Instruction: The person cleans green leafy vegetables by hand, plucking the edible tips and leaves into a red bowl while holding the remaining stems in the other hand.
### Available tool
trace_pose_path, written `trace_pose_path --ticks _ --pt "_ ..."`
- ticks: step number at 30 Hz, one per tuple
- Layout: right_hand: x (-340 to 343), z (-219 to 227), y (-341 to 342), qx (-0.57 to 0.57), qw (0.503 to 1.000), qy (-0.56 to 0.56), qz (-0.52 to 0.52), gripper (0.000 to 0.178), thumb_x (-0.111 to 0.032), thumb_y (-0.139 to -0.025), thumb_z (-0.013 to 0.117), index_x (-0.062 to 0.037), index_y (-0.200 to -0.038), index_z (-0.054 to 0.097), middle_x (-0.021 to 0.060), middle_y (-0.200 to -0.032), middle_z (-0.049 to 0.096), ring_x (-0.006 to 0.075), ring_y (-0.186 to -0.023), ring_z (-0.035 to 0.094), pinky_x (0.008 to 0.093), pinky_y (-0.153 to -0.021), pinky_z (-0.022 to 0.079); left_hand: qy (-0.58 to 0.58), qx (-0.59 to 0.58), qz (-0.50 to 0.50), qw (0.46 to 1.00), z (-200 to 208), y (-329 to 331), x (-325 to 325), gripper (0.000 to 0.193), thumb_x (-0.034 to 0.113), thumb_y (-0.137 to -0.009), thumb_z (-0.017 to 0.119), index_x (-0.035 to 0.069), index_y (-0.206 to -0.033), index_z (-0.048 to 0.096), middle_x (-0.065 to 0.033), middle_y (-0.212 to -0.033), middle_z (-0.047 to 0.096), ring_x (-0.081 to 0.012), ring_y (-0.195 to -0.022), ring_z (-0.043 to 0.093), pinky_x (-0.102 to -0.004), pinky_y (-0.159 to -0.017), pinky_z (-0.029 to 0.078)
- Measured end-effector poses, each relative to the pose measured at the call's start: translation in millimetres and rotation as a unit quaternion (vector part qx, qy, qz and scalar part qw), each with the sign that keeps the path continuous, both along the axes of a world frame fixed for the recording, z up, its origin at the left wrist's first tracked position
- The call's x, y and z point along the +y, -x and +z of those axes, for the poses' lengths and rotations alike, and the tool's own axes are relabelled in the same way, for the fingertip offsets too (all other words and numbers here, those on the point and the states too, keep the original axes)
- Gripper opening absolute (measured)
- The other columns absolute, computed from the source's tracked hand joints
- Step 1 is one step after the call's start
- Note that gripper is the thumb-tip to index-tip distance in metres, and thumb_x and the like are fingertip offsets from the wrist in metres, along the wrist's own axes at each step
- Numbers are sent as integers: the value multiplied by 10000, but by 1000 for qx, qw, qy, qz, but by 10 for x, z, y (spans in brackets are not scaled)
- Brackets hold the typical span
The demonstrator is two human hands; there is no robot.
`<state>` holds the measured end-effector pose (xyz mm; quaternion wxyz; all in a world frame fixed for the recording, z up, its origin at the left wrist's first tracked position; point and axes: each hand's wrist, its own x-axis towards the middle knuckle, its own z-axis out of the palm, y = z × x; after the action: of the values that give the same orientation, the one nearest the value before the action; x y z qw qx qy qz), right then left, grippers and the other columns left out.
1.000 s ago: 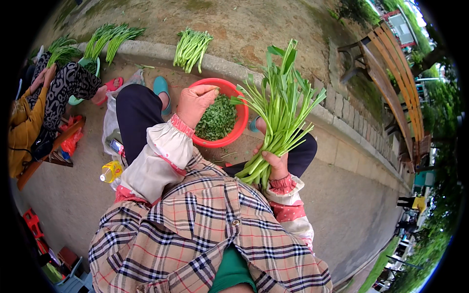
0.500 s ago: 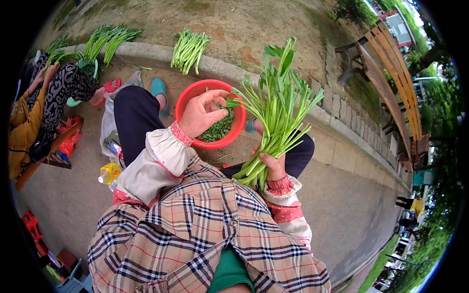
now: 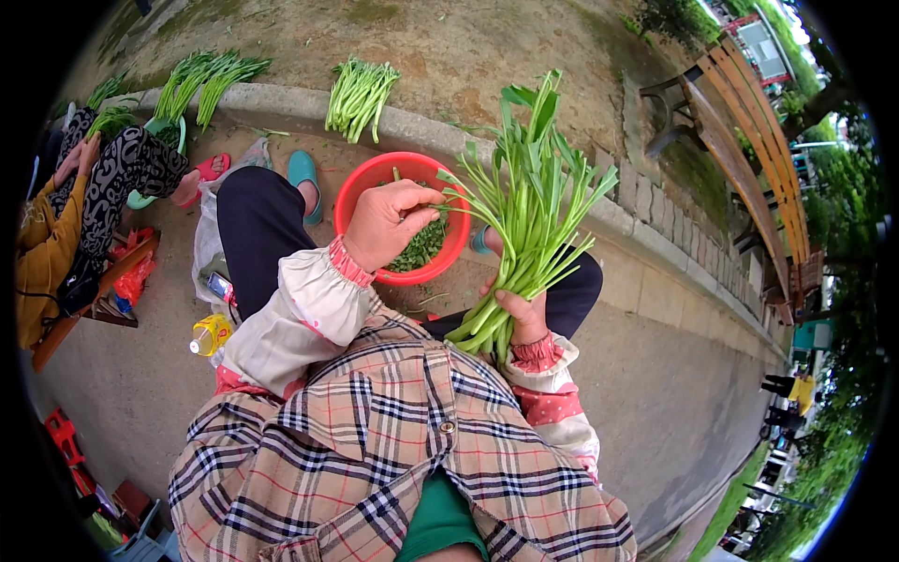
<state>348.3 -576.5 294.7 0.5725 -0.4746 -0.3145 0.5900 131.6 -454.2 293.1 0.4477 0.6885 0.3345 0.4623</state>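
My right hand [image 3: 518, 314] grips a thick bunch of long green leafy stalks [image 3: 524, 225] by its lower stems, the leaves fanning up and to the right. My left hand [image 3: 386, 223] hovers over a red plastic bowl [image 3: 363, 181] and pinches a stalk at the left side of the bunch. The bowl sits on the ground between my knees and holds chopped green pieces [image 3: 423, 245].
More green bundles [image 3: 358, 92] lie on a stone curb [image 3: 281, 98], others further left [image 3: 201, 80]. Another person [image 3: 89, 201] sits at the left beside a low wooden stool [image 3: 89, 309]. A yellow-capped bottle [image 3: 211, 334] lies by my left leg. A wooden bench [image 3: 740, 140] stands at the right.
My left hand has moved from above the bowl's middle to the right, reaching the bunch and closing its fingers on a stalk. The bunch stays in my right hand.
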Motion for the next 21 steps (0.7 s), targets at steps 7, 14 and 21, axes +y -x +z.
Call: trace_pose_path --ticks 7,14,21 --pt "10 3 -11 -12 1000 4 5 398 -24 -700 598 27 -1074 474 122 -857 601 217 -758 620 337 -644 538 -188 135 72 970 14 12 -6 171 76 -747 669 53 -915 647 -80 -844 623 -248 -764 624 -321 -659 507" --pt "15 22 -7 -11 1000 0 5 386 -10 -699 602 24 -1066 486 111 -843 600 213 -758 623 337 -651 537 -296 201 136 924 83 6 -20 173 51 -719 678 57 -889 646 -68 -889 639 -249 -780 635 -330 -663 524" --pt "-20 -10 -42 -53 997 58 24 506 -75 -677 609 22 -1149 454 134 -893 598 219 -768 606 343 -659 524 -229 112 176 951 58 -40 -28 126 -3 -730 644 33 -851 636 -43 -909 634 -170 -723 627 -269 -604 503"
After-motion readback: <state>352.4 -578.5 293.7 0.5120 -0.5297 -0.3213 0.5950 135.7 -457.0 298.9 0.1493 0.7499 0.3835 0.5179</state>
